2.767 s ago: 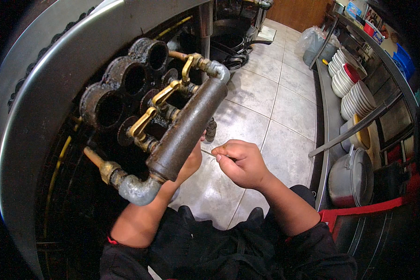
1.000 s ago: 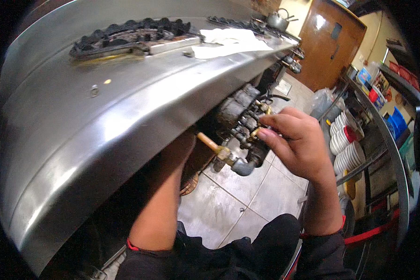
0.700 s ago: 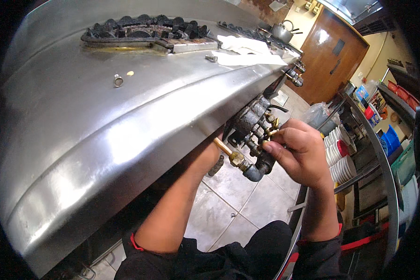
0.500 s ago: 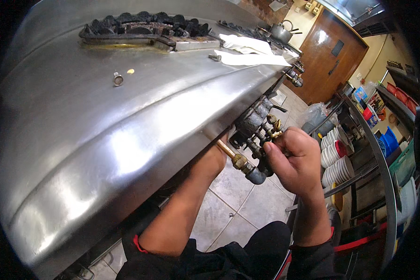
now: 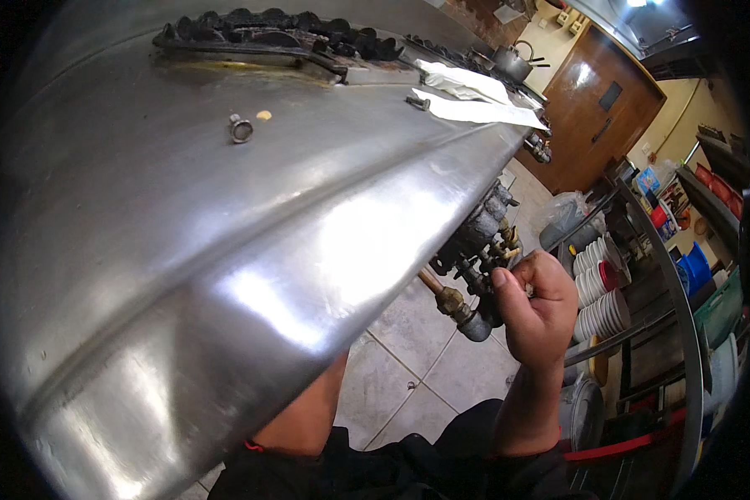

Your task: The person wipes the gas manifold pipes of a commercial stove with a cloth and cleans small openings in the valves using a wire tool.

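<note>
My right hand (image 5: 538, 302) is closed beside the gas valve assembly (image 5: 485, 233) under the front edge of a steel stove top (image 5: 183, 208). Its thumb and curled fingers come close to the small brass and dark fittings; what they grip is hidden. A copper pipe (image 5: 430, 280) runs from under the edge into a brass nut (image 5: 452, 305) and a grey elbow fitting (image 5: 475, 326). My left forearm (image 5: 304, 408) reaches beneath the stove edge, which hides the hand itself.
A loose bolt (image 5: 241, 130) lies on the steel top, near a burner grate (image 5: 267, 37). Farther off are white paper towels (image 5: 475, 104), another small bolt (image 5: 417, 102) and a pot (image 5: 512, 62). To the right stands a rack with stacked plates (image 5: 602, 310).
The view has shifted, so the stove edge now covers more of my left arm, and its hand is hidden. My right hand remains closed at the fittings.
</note>
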A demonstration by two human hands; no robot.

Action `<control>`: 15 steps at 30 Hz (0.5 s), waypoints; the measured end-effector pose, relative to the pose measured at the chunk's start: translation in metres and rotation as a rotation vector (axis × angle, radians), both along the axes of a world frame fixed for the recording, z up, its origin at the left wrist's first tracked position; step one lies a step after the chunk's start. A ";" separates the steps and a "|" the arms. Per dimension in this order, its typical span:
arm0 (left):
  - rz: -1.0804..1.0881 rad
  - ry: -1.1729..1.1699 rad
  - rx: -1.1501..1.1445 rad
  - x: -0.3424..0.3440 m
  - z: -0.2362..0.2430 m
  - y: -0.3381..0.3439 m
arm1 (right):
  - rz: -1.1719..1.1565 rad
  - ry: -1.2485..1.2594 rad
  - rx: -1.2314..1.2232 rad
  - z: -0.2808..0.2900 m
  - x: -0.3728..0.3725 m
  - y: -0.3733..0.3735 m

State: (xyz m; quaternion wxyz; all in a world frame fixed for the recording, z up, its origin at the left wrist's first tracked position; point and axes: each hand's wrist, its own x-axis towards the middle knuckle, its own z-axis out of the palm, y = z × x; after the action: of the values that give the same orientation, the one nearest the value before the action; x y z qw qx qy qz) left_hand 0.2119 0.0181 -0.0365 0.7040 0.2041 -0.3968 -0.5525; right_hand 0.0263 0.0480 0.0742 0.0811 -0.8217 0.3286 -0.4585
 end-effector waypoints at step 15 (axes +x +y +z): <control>0.108 -0.043 -0.020 0.007 -0.016 0.003 | 0.015 -0.013 0.022 0.002 -0.001 0.002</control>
State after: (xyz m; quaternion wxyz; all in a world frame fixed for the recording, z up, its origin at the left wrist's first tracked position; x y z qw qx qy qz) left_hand 0.2192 0.0208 -0.0521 0.7261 0.2301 -0.4058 -0.5050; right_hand 0.0258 0.0500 0.0759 0.0954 -0.8203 0.3269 -0.4595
